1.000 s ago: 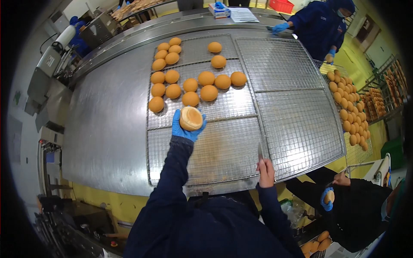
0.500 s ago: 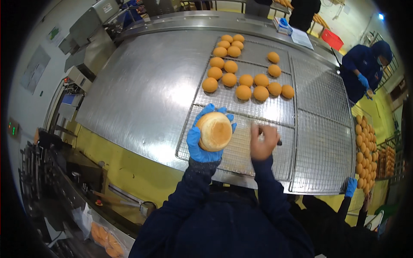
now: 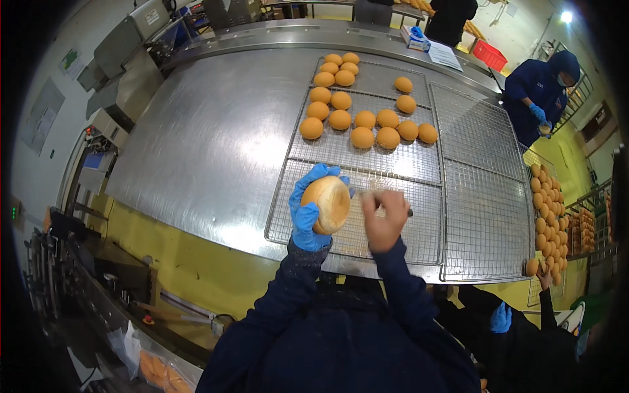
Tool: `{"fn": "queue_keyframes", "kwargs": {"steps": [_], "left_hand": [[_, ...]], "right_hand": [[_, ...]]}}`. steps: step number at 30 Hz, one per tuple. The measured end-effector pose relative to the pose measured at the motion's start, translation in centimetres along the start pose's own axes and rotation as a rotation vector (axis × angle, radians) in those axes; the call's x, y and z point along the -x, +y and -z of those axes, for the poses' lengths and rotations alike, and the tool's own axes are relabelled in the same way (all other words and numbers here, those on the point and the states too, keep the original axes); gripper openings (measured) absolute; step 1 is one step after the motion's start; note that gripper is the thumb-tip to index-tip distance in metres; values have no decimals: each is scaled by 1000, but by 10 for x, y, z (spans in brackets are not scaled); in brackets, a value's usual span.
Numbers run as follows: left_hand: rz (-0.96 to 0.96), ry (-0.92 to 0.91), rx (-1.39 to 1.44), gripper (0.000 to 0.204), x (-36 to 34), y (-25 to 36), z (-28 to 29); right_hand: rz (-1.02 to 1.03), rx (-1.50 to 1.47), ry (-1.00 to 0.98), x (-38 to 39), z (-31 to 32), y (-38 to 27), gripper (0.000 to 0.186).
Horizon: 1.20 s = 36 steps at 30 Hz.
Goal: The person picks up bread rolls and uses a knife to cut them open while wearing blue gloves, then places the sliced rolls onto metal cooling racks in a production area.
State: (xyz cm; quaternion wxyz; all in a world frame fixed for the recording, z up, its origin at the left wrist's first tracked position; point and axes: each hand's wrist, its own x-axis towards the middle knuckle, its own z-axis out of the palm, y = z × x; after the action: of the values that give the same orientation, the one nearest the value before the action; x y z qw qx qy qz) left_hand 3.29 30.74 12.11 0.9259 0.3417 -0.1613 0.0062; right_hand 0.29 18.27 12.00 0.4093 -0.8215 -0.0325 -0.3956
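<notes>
My left hand [image 3: 305, 223], in a blue glove, holds a pale-topped, brown-sided round bun [image 3: 330, 205] tilted on its side over the wire racks. My bare right hand [image 3: 386, 219] is closed round a knife [image 3: 409, 213], just right of the bun; its dark handle end shows and its blade, pointing toward the bun, is blurred. Beyond my hands, rows of golden round buns [image 3: 363, 137] sit on the upper wire racks [image 3: 426, 164], which lie on a steel table [image 3: 196, 131].
Machinery [image 3: 124, 78] stands left. A box [image 3: 416, 38], paper [image 3: 444, 56] and red crate [image 3: 489, 56] are at the back. A person in blue [image 3: 534, 85] works at upper right. Bun-laden racks [image 3: 549, 216] stand right. A co-worker in dark clothes [image 3: 531, 334] is at lower right.
My right hand has come up beside the bun with the knife turned toward it. The bun has turned in my left hand, now more on its side. The view has shifted.
</notes>
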Motion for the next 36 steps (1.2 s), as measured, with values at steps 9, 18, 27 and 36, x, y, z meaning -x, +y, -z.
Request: {"fn": "queue_keyframes", "kwargs": {"steps": [9,18,27,36], "left_hand": [[-89,-27,-70,65,-2,-3,-5],[-197,-202,-360,69,-2,-16,-3],[-170,-274,-342,68,-8,-42,-21],[311,6,224,82,-14,-75,-70]], "right_hand": [[-39,48,-79,8,25,-17,18],[-72,288,-47,0,51,0,20],[-84,312,-27,4,88,8,19],[-226,487,-62,-4,102,99,28]]}}
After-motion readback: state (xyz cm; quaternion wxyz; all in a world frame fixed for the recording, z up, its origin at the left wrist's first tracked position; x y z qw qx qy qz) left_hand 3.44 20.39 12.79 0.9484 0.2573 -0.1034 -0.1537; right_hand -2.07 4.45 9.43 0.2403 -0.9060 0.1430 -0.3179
